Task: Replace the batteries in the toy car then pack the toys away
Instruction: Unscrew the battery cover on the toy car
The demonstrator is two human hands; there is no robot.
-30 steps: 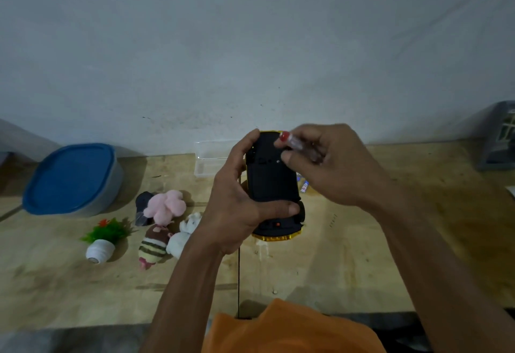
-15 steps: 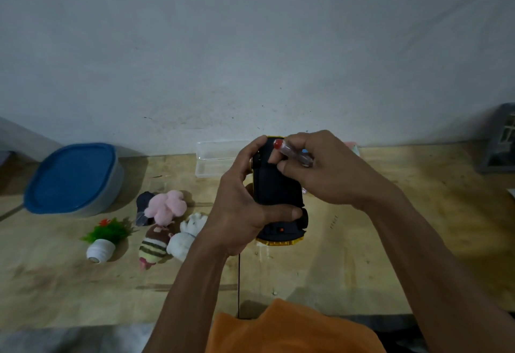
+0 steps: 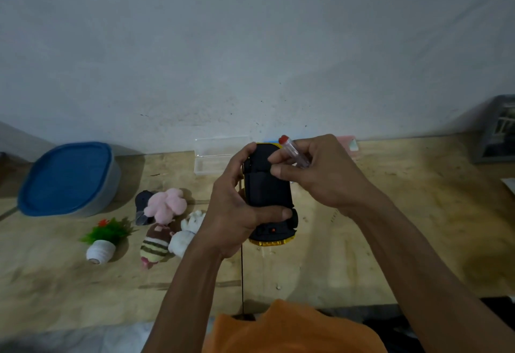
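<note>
My left hand (image 3: 232, 213) grips the yellow toy car (image 3: 267, 193), held upside down above the wooden table so its black underside faces me. My right hand (image 3: 320, 174) holds a small screwdriver (image 3: 292, 151) with a clear handle and a red cap, its fingers resting on the car's far end. The screwdriver's tip is hidden behind my fingers. Left of the car lie a pink plush (image 3: 167, 205), a striped plush (image 3: 156, 244) and a white plush (image 3: 186, 231).
A blue-lidded container (image 3: 67, 178) stands at the far left. A small fake plant in a white pot (image 3: 104, 238) lies on its side. A clear plastic box (image 3: 214, 157) sits against the wall, a pink box (image 3: 347, 143) behind my right hand, a grey object (image 3: 498, 129) at far right.
My right hand has tilted the screwdriver more upright over the car's far end. The car and my left hand have stayed almost in place.
</note>
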